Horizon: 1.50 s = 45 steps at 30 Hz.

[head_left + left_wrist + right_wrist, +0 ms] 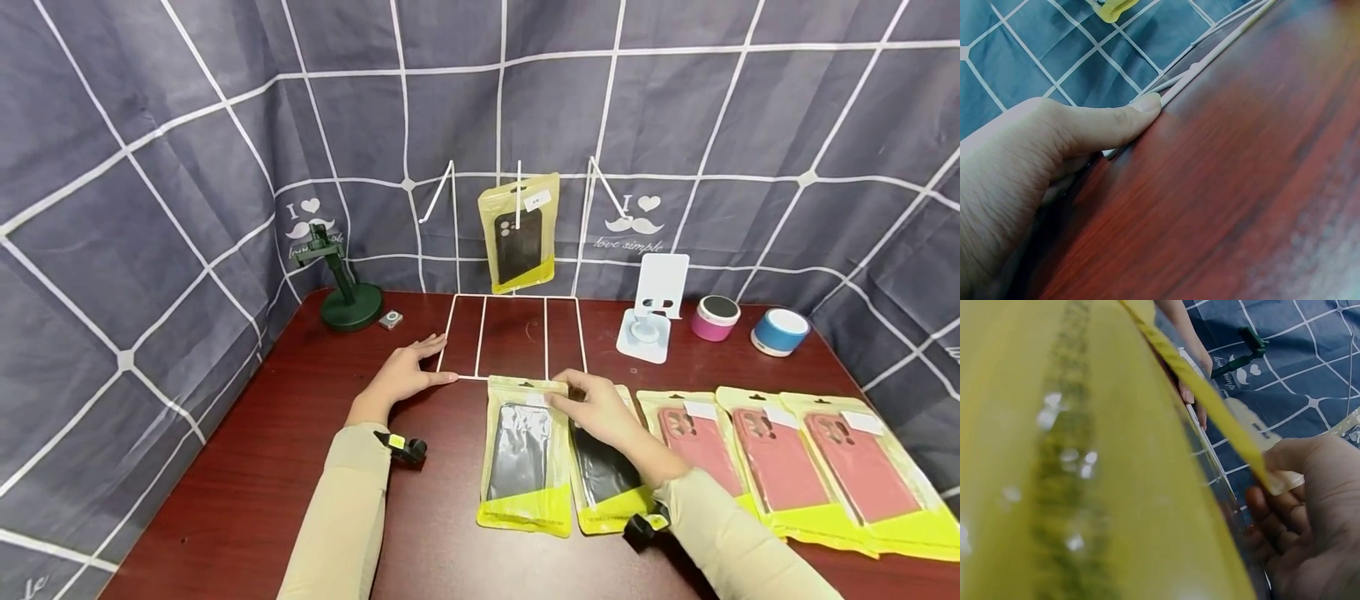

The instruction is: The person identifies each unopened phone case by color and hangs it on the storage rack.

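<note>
My left hand (401, 375) lies at the front left corner of a white wire display rack (459, 377), its thumb on the base wire (1179, 84) in the left wrist view. My right hand (600, 408) pinches the upper right edge of a yellow-edged clear bag with a black phone case (521, 467). Partly under that hand and forearm is a second bagged black phone case (611, 492). Another bagged black phone case (519, 242) hangs on the rack's middle hook. In the right wrist view, shiny yellow packaging (1085, 487) fills the left side.
Bagged pink phone cases (862, 467) lie in a row at right. Behind them stand a white phone stand (645, 333), a pink speaker (715, 319) and a blue speaker (780, 333). At back left are a green stand (351, 307) and a small silver device (391, 319).
</note>
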### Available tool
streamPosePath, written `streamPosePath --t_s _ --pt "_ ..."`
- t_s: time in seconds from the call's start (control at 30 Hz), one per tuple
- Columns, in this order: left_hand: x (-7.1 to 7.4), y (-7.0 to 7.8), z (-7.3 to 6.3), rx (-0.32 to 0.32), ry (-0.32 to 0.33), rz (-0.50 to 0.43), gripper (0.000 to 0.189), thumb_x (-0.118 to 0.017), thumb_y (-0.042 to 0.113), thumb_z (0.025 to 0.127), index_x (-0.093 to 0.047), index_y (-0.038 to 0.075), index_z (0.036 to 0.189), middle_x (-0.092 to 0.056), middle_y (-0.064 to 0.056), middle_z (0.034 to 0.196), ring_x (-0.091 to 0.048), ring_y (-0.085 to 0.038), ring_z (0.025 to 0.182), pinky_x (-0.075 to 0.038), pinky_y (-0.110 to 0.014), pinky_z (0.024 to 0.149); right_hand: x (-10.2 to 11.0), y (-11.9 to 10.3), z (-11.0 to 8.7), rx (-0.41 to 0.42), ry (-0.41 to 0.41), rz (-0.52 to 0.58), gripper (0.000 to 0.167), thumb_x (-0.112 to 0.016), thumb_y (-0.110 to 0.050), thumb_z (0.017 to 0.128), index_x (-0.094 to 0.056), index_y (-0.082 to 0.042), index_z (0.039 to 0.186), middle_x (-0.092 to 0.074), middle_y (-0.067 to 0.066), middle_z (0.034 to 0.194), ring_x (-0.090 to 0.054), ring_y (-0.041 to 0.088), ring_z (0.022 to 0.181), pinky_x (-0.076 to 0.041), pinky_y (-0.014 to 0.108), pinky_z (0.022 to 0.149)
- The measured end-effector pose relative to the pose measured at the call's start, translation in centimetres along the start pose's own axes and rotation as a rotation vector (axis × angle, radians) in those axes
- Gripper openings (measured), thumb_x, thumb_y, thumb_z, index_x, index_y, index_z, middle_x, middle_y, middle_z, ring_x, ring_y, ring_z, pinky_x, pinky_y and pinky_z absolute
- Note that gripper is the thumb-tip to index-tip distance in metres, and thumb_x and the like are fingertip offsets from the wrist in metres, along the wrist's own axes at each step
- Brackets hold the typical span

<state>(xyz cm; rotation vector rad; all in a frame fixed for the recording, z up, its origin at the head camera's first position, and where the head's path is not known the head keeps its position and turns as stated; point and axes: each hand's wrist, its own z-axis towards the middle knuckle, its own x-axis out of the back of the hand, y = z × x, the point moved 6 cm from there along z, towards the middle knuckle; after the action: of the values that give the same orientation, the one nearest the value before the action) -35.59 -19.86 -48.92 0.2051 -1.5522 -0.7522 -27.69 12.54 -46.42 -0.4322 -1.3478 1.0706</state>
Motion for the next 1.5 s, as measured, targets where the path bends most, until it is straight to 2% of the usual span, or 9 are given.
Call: streamPosePath --t_s 0.13,0.3,0.47,0.53,0.63,0.73,0.97,1.3,1.5 --pt "-0.1 -0.3 -0.1 -0.001 0.011 -0.004 0.092 -0.073 0.067 0.079 -0.044 0.022 0.154 -0.036 -0.002 0.16 -0.027 -0.028 0.15 -0.027 -0.054 0.118 0.5 -0.3 0.0 -0.057 0.042 0.115 0.014 -0.075 -0.033 0.093 -0.072 -0.021 0.1 -0.061 -0.001 0.072 -0.054 0.014 0.061 -0.045 0.028 0.054" --pt "-0.3 -0.2 0.0 -0.013 0.015 -0.019 0.091 -0.074 0.065 0.081 -0.044 0.02 0.154 -0.037 -0.003 0.16 -0.027 -0.028 0.15 -0.027 -0.054 0.118 1.8 -2.2 0.1 -0.082 0.093 0.32 0.021 -0.075 -0.028 0.093 -0.072 -0.009 0.101 -0.058 0.0 0.072 -0.051 0.012 0.068 -0.044 0.027 0.059" --pt "-0.5 0.0 -0.3 -0.034 0.013 -0.015 0.088 -0.075 0.062 0.081 -0.047 0.017 0.152 -0.041 -0.003 0.158 -0.031 -0.024 0.148 -0.03 -0.05 0.117 4.2 -5.6 0.5 -0.024 0.146 0.425 0.024 -0.075 -0.022 0.093 -0.064 -0.002 0.087 -0.045 -0.002 0.064 -0.043 0.013 0.067 -0.039 0.029 0.06" --pt "-0.3 0.0 -0.5 -0.032 0.023 -0.009 0.087 -0.077 0.06 0.081 -0.049 0.017 0.151 -0.043 -0.003 0.156 -0.033 -0.023 0.147 -0.031 -0.048 0.117 5.2 -7.3 1.0 0.005 0.16 0.448 0.022 -0.075 -0.021 0.093 -0.066 -0.001 0.089 -0.055 -0.002 0.066 -0.051 0.012 0.067 -0.045 0.028 0.061" --pt "-0.2 0.1 -0.6 -0.031 0.025 -0.003 0.087 -0.078 0.059 0.081 -0.049 0.017 0.151 -0.043 -0.003 0.156 -0.033 -0.023 0.147 -0.031 -0.048 0.117 6.7 -9.9 2.1 0.075 0.185 0.449 0.017 -0.075 -0.019 0.093 -0.073 -0.002 0.097 -0.07 0.002 0.076 -0.06 0.013 0.07 -0.05 0.027 0.064" --pt "-0.1 0.2 -0.7 -0.037 0.025 -0.008 0.087 -0.078 0.058 0.08 -0.049 0.017 0.151 -0.043 -0.004 0.156 -0.033 -0.022 0.147 -0.031 -0.047 0.117 8.2 -12.1 3.3 0.127 0.215 0.432 0.017 -0.075 -0.019 0.093 -0.075 -0.003 0.101 -0.075 0.003 0.084 -0.062 0.011 0.071 -0.05 0.025 0.065" --pt "0.0 0.3 -0.6 -0.041 0.039 -0.009 0.087 -0.078 0.06 0.079 -0.05 0.017 0.15 -0.044 -0.002 0.156 -0.034 -0.022 0.147 -0.031 -0.046 0.117 10.3 -15.2 5.7 0.173 0.262 0.478 0.018 -0.076 -0.019 0.092 -0.074 -0.001 0.096 -0.074 0.008 0.08 -0.067 0.016 0.063 -0.056 0.026 0.058" --pt "0.1 -0.1 0.1 -0.031 0.042 -0.004 0.089 -0.075 0.065 0.079 -0.049 0.021 0.151 -0.042 0.001 0.157 -0.033 -0.019 0.148 -0.03 -0.046 0.117 11.4 -16.6 8.6 0.226 0.355 0.471 0.022 -0.076 -0.018 0.092 -0.073 0.004 0.092 -0.07 0.007 0.072 -0.053 0.014 0.054 -0.042 0.024 0.049" --pt "0.2 0.0 0.1 -0.038 0.043 0.014 0.088 -0.076 0.063 0.08 -0.049 0.019 0.151 -0.042 -0.001 0.156 -0.033 -0.022 0.147 -0.03 -0.048 0.117 11.2 -16.7 9.7 0.21 0.38 0.445 0.021 -0.077 -0.022 0.091 -0.074 -0.001 0.092 -0.073 0.004 0.076 -0.053 0.012 0.059 -0.04 0.024 0.053"
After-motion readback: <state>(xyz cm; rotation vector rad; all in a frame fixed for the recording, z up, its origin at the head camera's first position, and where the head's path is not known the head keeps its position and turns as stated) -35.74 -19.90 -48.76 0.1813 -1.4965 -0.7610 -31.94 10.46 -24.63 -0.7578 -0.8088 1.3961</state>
